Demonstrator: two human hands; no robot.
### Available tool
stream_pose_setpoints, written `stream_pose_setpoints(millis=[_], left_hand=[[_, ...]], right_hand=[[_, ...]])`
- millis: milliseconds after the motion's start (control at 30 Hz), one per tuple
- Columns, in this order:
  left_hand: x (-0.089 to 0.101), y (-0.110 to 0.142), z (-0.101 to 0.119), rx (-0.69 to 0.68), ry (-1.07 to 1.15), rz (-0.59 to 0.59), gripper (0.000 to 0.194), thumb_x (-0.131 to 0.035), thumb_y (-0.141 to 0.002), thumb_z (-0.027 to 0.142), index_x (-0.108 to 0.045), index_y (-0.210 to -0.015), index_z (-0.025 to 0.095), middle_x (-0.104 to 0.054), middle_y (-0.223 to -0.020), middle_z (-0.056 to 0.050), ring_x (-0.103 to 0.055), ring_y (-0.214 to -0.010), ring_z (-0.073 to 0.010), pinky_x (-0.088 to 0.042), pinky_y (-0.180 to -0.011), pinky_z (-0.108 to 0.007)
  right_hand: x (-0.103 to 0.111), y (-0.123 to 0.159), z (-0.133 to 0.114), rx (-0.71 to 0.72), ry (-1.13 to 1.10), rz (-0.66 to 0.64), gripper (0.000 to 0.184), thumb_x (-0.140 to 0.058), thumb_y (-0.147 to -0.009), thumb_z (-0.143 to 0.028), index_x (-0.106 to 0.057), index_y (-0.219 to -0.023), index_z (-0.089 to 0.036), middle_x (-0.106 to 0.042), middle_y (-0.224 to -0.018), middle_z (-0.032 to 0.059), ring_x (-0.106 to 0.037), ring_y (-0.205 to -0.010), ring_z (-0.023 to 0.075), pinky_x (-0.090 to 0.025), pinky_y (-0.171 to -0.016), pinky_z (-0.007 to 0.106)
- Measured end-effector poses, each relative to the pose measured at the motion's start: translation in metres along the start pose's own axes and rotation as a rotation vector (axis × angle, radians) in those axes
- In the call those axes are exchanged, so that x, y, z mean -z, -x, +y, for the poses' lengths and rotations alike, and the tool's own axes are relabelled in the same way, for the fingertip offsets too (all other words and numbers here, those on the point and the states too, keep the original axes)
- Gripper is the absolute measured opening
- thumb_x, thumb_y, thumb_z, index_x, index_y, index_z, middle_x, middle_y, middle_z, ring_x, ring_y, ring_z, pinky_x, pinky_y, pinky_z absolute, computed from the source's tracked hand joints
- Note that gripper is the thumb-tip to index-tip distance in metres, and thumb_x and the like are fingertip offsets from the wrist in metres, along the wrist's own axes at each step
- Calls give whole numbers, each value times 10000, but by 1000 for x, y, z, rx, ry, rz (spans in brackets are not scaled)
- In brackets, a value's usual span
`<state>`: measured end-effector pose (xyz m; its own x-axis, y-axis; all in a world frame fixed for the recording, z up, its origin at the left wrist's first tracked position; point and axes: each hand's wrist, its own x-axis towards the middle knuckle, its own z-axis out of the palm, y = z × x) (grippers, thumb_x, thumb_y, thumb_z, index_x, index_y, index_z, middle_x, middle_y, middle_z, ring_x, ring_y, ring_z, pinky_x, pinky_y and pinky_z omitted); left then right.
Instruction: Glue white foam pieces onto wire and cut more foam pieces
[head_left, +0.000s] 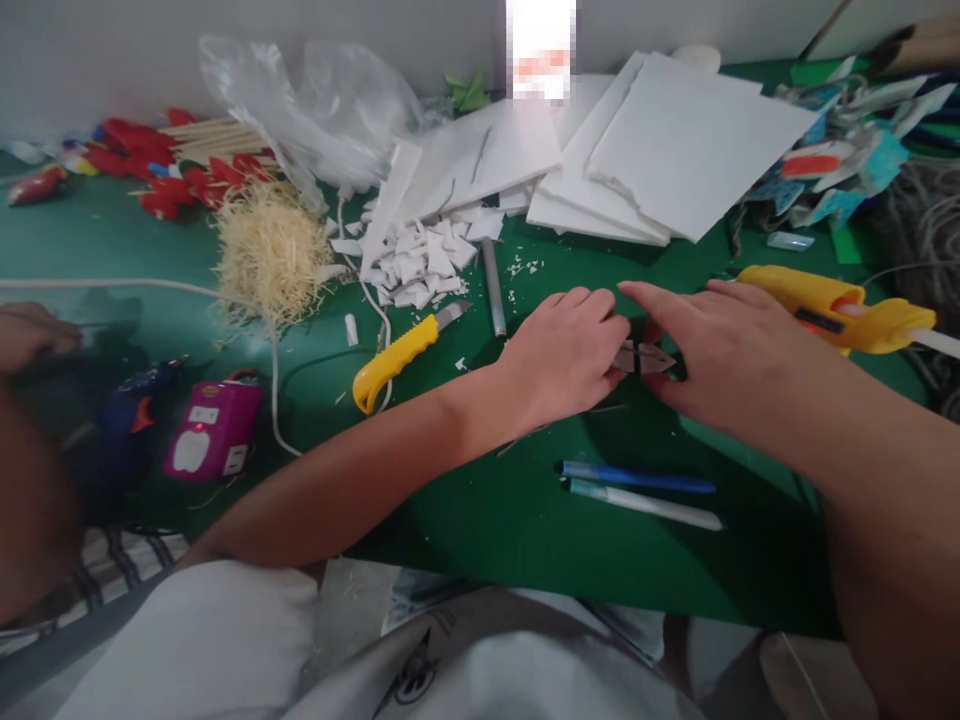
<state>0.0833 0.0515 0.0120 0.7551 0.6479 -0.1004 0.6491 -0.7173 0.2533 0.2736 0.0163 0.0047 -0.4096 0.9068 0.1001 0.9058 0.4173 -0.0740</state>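
My left hand (566, 345) is closed, palm down, with its fingertips on a small pale piece (656, 359) that has a pointed end and a dark band across it. My right hand (712, 335) meets the piece from the other side. Its thumb and a bent finger are at the pointed end, while the index finger stretches out above. My fingers partly hide the piece. Just left of my left hand lies a grey metal-looking tube (493, 288). A yellow utility knife (397, 362), its blade out, rests beyond my left forearm.
Nearer me lie a blue pen (637, 477) and a white pen (645, 504). White foam boards (690, 140) and cut scraps (420, 262) are at the back. A yellow glue gun (840, 305) is beside my right wrist. Another person's hand (34, 338) is left, near a purple power adapter (214, 428).
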Motion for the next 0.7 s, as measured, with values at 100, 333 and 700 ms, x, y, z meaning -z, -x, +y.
stream_pose_setpoints(millis=[100,333,700], left_hand=[[1,0,1,4,-1,-2,292,-564,-1013,289,-689,-1207,110,-650,-1182,-155,-589,-1192,-324,-463,-1012,-432],[1,0,-1,5,0,7,287,-571,-1005,284,-695,-1192,105,-658,-1158,-154,-601,-1161,-325,-473,-991,-435],[5,5,-4,19,-16,22,332,-638,-978,305,-657,-1236,97,-674,-1173,-151,-613,-1159,-324,-472,-993,-434]], right_hand=[[0,1,-1,-2,14,-11,672,-495,-831,-267,-535,-1484,-116,-765,-974,120,-702,-949,323,-445,-1046,540],[3,2,-2,10,-48,19,694,-526,-795,-332,-553,-1461,-138,-771,-1049,121,-698,-1001,348,-431,-1064,567],[6,-4,-9,23,-13,45,417,-523,-842,-312,-715,-1185,-175,-751,-1050,144,-671,-954,332,-493,-909,481]])
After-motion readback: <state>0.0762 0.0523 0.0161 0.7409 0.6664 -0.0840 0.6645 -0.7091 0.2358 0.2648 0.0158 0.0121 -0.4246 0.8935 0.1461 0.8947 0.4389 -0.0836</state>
